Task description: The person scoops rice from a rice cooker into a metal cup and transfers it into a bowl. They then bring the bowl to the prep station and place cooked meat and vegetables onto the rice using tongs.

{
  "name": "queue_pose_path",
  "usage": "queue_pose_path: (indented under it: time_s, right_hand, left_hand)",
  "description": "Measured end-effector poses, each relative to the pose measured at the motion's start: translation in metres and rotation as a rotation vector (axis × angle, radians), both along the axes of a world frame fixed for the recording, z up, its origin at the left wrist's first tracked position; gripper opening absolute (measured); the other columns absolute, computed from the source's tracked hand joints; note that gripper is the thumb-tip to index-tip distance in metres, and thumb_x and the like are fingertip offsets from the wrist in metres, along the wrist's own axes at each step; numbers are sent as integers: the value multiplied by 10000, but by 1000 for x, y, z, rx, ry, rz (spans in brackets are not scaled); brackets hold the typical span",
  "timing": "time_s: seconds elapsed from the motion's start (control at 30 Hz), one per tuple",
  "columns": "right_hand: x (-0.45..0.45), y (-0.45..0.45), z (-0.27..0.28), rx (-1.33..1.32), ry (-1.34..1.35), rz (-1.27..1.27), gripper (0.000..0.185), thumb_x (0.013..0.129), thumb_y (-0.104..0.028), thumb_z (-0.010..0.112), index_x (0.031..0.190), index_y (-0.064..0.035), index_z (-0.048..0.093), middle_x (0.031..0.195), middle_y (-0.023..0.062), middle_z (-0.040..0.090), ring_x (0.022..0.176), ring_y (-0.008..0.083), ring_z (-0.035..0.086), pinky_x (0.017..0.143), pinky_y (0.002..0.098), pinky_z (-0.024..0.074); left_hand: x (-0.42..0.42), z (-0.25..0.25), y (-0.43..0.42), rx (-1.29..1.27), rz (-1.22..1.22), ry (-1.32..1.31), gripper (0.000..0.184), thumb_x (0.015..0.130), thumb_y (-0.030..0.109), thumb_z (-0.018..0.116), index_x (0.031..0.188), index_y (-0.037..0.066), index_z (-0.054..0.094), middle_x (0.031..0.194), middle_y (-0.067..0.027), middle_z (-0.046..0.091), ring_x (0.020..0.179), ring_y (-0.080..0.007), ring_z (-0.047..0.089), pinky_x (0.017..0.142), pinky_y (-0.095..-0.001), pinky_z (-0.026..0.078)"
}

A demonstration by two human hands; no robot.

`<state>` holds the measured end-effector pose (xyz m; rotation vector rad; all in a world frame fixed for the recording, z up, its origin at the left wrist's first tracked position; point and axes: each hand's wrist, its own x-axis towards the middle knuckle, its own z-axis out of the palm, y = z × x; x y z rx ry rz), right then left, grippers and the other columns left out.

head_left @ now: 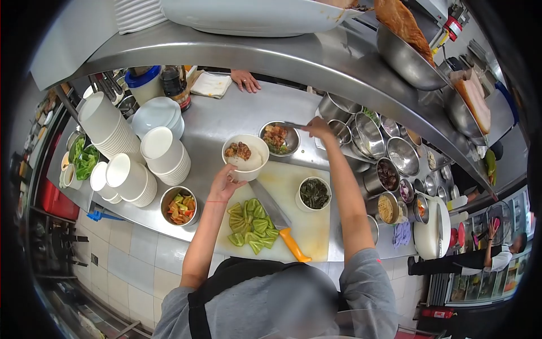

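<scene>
My left hand [224,183] grips the near edge of a white bowl [261,151] that holds rice and a brown chopped topping. My right hand [319,128] is closed on the handle of a metal utensil [293,125], whose far end reaches the rim of a steel bowl [294,139] of chopped red and green food. Below them lies a cutting board [316,237] with green pepper pieces [252,225] and a knife with an orange handle [292,244]. A white bowl of dark leafy greens [314,194] stands at the board's right side.
Stacked white paper bowls [164,152] and a steel pot of cut vegetables [179,207] stand left. Steel containers [381,173] crowd the right. A metal shelf [226,53] crosses above. Another person's hand [245,81] rests at the counter's far edge. A person [491,259] stands far right.
</scene>
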<state>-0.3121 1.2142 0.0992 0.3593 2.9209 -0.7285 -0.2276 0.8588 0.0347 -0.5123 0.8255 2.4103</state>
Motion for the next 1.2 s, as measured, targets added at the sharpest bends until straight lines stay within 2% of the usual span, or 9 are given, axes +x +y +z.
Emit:
queue_pose_path:
  time_s: [0.13,0.33,0.4,0.6,0.7,0.93,1.03,1.13,1.2]
  right_hand:
    - [9,1,-13,-86,64,-129,306,663,-343,697,777,-59,703,650,123,657,651,243,659,655,341,513]
    - [38,6,23,-108,154,-21,268,729,-297,675,813,-45,706,520,46,583,492,117,560,509,286,423]
    - [51,-2,50,-97,148,-3,273,730,-295,674,826,-41,701,529,45,584,499,109,560,513,285,424]
    - [98,-58,112,105,420,499,271,763,-328,654,926,-113,689,804,82,667,716,240,632,657,336,474]
    - [115,-95,120,217,344,524,271,778,-330,637,937,-115,681,899,64,655,772,269,618,666,362,473]
    - [126,-124,127,319,302,641,256,772,-307,642,957,-133,676,836,44,654,741,266,618,644,364,476]
    - [116,-109,134,143,286,635,318,769,-329,653,987,-99,663,828,71,654,733,233,626,644,335,474]
    - [83,-65,113,67,404,548,383,753,-355,677,965,-36,661,783,105,661,686,197,633,631,315,473]
    - [55,-46,93,49,237,248,403,751,-365,683,908,6,660,738,131,660,632,189,631,614,319,475]
  left_hand:
    - [1,-4,-5,-1,6,-3,424,717,96,642,1097,22,469,1234,-161,288,1111,-373,382,988,-631,245]
    - [1,-4,-7,-25,14,1,358,718,92,637,1042,21,505,1228,-168,305,1109,-381,390,988,-641,229]
    - [-4,-10,-7,-19,-45,1,517,695,64,636,1163,77,419,1216,-141,293,1104,-372,383,993,-620,251]
    - [-6,-5,4,2,-122,32,543,681,44,643,1172,100,417,1201,-131,297,1102,-364,379,995,-616,257]
    - [-5,-3,13,13,-139,49,513,686,42,639,1150,106,432,1189,-131,314,1100,-364,384,996,-612,261]
    - [6,3,8,-13,-167,140,397,710,45,610,1081,108,485,1099,-100,389,1037,-283,432,981,-593,306]
    - [7,-10,2,81,-129,88,351,716,51,605,1048,99,500,1069,-89,395,1013,-248,438,977,-592,317]
    - [6,-24,-5,58,-77,55,109,746,83,614,842,97,565,901,-17,503,893,-182,502,945,-630,310]
    - [2,-32,-12,72,-63,19,307,725,59,618,1004,101,499,1042,-72,401,1022,-258,441,976,-607,302]
